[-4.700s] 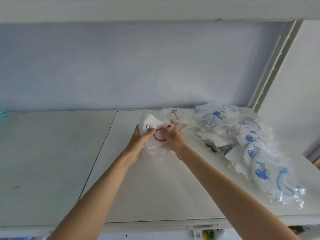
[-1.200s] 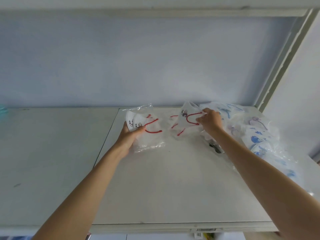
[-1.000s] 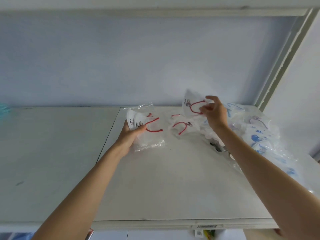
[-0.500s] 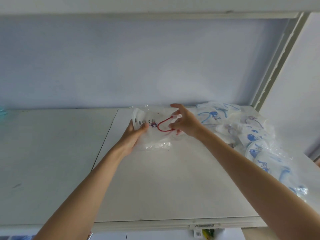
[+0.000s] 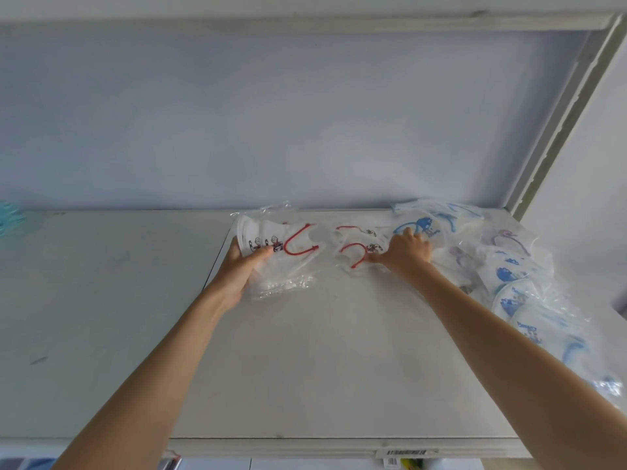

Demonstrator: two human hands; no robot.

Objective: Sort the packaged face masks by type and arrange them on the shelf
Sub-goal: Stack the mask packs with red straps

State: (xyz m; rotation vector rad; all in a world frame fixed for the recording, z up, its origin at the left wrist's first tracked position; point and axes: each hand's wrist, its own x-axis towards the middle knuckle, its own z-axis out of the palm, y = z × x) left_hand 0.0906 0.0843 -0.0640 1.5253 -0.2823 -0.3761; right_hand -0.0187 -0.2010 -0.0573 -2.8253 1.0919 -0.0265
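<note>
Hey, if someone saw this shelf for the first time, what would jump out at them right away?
Two bare arms reaching in: the left hand grips a stack of packaged masks with red ear loops at mid-shelf, while the right hand grips another red-loop packet beside it. At the right lies a loose heap of blue-print mask packets, trailing along the white shelf toward its front edge.

You stand at a white shelf [image 5: 322, 368] made of two flat boards with a thin seam between them. On the right board lie two clear bags with red-strap masks [image 5: 356, 257], and just beside them, a big pile of blue-print mask bags [image 5: 512, 276] along the right edge.
</note>
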